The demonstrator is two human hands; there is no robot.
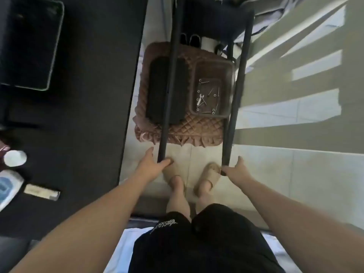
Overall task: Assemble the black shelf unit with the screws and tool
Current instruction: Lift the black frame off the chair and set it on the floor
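Two long black poles of the shelf frame run from the top of the view down toward me. My left hand (152,163) grips the near end of the left pole (169,79). My right hand (235,169) grips the near end of the right pole (237,85). Under the frame, a clear plastic tray (230,75) holds several screws (213,111) and a small silver wrench (200,99). A black shelf panel (155,91) lies flat beside the tray. Both rest on a quilted pink cushion (199,129).
A black desk (88,95) fills the left side, with a dark tray (31,46), a white cup (14,158) and a few small items on it. My feet in beige slippers (208,178) stand on the tiled floor (295,174). Black shoes (190,39) sit beyond the cushion.
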